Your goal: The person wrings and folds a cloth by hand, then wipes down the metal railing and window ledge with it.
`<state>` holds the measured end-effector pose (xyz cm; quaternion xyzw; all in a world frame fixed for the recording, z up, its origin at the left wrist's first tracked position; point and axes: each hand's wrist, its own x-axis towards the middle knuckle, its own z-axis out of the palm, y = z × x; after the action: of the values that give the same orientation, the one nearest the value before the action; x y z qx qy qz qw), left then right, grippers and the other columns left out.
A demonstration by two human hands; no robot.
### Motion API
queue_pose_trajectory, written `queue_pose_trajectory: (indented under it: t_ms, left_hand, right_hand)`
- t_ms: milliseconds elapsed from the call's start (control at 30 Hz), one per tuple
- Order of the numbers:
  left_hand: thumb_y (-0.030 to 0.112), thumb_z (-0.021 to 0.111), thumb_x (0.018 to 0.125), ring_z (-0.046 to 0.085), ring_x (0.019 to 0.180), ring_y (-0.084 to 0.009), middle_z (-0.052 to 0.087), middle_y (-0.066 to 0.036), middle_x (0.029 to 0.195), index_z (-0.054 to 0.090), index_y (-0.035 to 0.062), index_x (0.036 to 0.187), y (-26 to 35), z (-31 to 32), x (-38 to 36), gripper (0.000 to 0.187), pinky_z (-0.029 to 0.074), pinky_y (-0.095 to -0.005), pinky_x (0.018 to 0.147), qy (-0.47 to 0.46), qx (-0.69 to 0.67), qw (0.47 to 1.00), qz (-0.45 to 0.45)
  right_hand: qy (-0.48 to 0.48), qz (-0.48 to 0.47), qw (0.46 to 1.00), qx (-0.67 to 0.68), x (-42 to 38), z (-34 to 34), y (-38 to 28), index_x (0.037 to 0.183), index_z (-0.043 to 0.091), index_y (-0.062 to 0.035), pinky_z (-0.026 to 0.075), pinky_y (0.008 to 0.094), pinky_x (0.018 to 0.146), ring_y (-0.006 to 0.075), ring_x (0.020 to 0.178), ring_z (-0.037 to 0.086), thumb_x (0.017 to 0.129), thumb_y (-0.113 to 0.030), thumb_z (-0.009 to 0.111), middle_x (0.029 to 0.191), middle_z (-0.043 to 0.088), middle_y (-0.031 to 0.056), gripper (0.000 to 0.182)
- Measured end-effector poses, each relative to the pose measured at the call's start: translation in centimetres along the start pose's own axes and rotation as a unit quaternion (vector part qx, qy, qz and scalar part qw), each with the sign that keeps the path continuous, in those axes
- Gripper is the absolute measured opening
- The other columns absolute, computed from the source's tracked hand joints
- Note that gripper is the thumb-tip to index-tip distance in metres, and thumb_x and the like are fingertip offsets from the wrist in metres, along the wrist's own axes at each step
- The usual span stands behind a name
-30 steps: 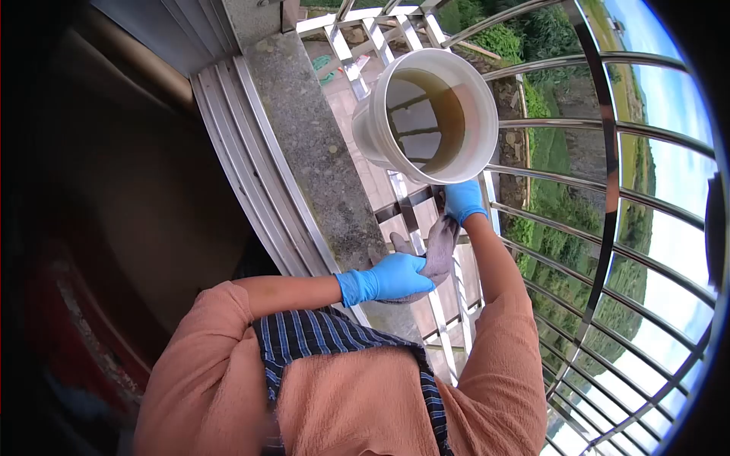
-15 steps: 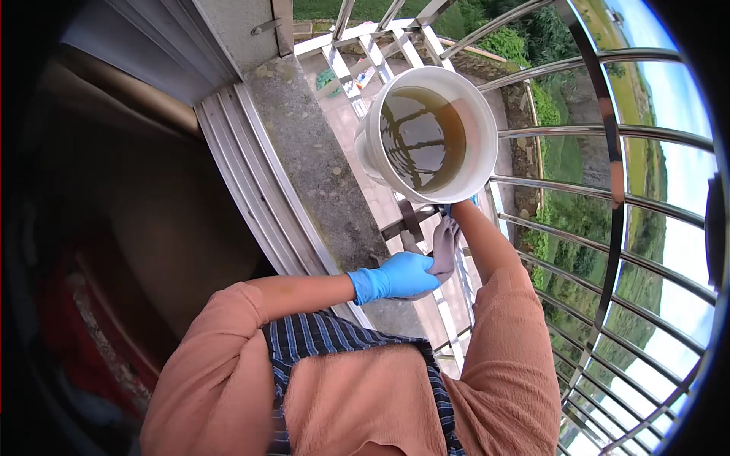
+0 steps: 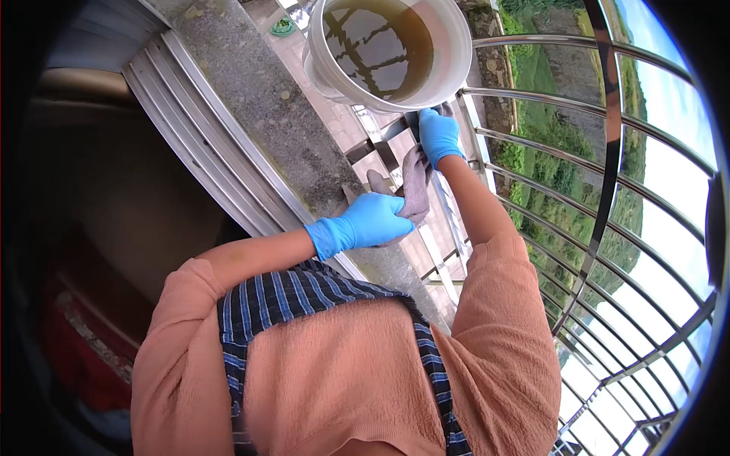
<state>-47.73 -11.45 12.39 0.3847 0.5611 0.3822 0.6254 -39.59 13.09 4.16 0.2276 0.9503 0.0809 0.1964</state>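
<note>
A grey-mauve cloth (image 3: 414, 186) stretches between my two hands, over the metal bars below the bucket. My left hand (image 3: 372, 219), in a blue glove, is closed around the lower end of the cloth. Farther up, my right hand (image 3: 441, 137), gloved in blue too, is closed at the cloth's upper end, right by a metal bar and under the bucket's rim; its fingertips are partly hidden. The white bucket (image 3: 454, 57) holds murky brownish water and stands on the bars just beyond my right hand.
Curved shiny metal railing bars (image 3: 559, 148) form a cage on the right, with greenery outside. At left run a rough concrete ledge (image 3: 266, 106) and metal window tracks (image 3: 205, 144). Below the bars lies a tiled floor, with a green object (image 3: 282, 28) on it.
The bucket now appears higher and further left as the view shifts. My right hand, mostly hidden below the bucket before, shows clearly. My left hand still holds the cloth.
</note>
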Motion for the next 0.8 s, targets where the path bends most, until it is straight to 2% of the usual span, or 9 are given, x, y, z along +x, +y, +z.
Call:
queue_pose_trajectory:
  t_ms: [167,200,300,433,533,567,600,700,800]
  left_hand:
    - [0.036,0.066,0.079,0.065,0.077,-0.036,0.065,-0.023,0.081,0.066,0.0016,0.092,1.6,-0.1,-0.7,0.037,0.05,-0.0388,0.072,-0.042,0.005,0.999,0.005]
    - [0.036,0.066,0.079,0.064,0.076,-0.0362,0.064,-0.023,0.08,0.065,0.0013,0.09,1.5,0.2,-0.7,0.037,0.049,-0.039,0.072,-0.051,0.006,0.999,0.01]
    - [0.041,0.062,0.077,0.063,0.079,-0.0386,0.064,-0.023,0.082,0.064,0.0024,0.083,1.0,0.9,-0.9,0.039,0.049,-0.0419,0.073,-0.063,-0.015,0.997,0.035]
    - [0.042,0.061,0.077,0.062,0.078,-0.0395,0.063,-0.023,0.081,0.063,0.0026,0.081,0.8,1.6,-0.5,0.039,0.049,-0.042,0.073,-0.053,-0.001,0.997,0.049]
    - [0.037,0.063,0.077,0.063,0.075,-0.0373,0.063,-0.023,0.079,0.062,0.0009,0.082,1.3,1.1,0.5,0.037,0.049,-0.0402,0.071,-0.045,-0.012,0.999,0.022]
    - [0.036,0.064,0.078,0.063,0.074,-0.0366,0.062,-0.023,0.079,0.062,0.0004,0.082,1.4,0.9,0.6,0.036,0.049,-0.0399,0.07,-0.027,-0.033,0.999,0.02]
    - [0.035,0.065,0.078,0.063,0.073,-0.0359,0.062,-0.023,0.078,0.062,0.0,0.082,1.5,0.7,0.8,0.035,0.049,-0.0395,0.069,-0.007,-0.052,0.998,0.018]
    - [0.032,0.067,0.078,0.063,0.071,-0.0339,0.062,-0.021,0.076,0.061,-0.0015,0.083,1.6,-0.2,1.2,0.034,0.049,-0.0384,0.068,0.003,-0.079,0.997,-0.019]
    - [0.032,0.067,0.078,0.064,0.073,-0.0333,0.063,-0.021,0.077,0.062,-0.0013,0.085,1.5,0.0,1.5,0.035,0.049,-0.038,0.069,-0.001,-0.062,0.998,-0.023]
  right_hand:
    - [-0.182,0.115,0.969,0.12,-8.0,1.1,3.8,0.107,0.063,-0.0189,0.05,0.048,0.08,0.0388,0.09,0.063,0.079,-0.016,0.053,0.098,0.064,0.0227,0.03]
    - [-0.196,0.168,0.956,0.14,-9.7,2.7,4.5,0.113,0.063,-0.0136,0.052,0.0405,0.08,0.0318,0.088,0.067,0.078,-0.014,0.058,0.099,0.067,0.0196,0.035]
    - [-0.08,0.322,0.776,0.537,-12.8,4.5,6.5,0.116,0.061,-0.0044,0.051,0.0318,0.082,0.0201,0.088,0.066,0.076,-0.008,0.066,0.1,0.069,0.0109,0.041]
    - [0.068,0.241,0.671,0.698,-8.3,1.0,5.7,0.121,0.056,0.0005,0.047,0.0262,0.088,0.0139,0.099,0.06,0.078,0.0,0.066,0.112,0.064,0.0074,0.044]
    - [-0.023,0.156,0.776,0.611,-1.8,0.8,4.9,0.129,0.052,-0.0038,0.044,0.0274,0.093,0.0185,0.105,0.059,0.072,0.003,0.057,0.116,0.062,0.0101,0.058]
    - [-0.003,0.031,0.908,0.419,0.4,2.4,4.9,0.13,0.051,-0.0075,0.043,0.0292,0.094,0.0229,0.106,0.059,0.068,-0.003,0.059,0.117,0.061,0.0154,0.062]
    - [-0.042,-0.021,0.95,0.308,1.4,-1.8,3.2,0.121,0.057,-0.0078,0.047,0.0337,0.09,0.0295,0.097,0.062,0.065,-0.011,0.062,0.11,0.063,0.0201,0.057]
    - [-0.279,-0.105,0.934,0.197,6.3,-3.4,3.5,0.105,0.066,-0.0046,0.05,0.0379,0.081,0.0339,0.086,0.063,0.063,-0.02,0.064,0.101,0.066,0.0209,0.044]
    - [-0.352,-0.05,0.915,0.189,8.3,-3.0,3.0,0.089,0.07,-0.0049,0.049,0.0355,0.067,0.027,0.07,0.06,0.066,-0.026,0.062,0.084,0.068,0.0145,0.032]
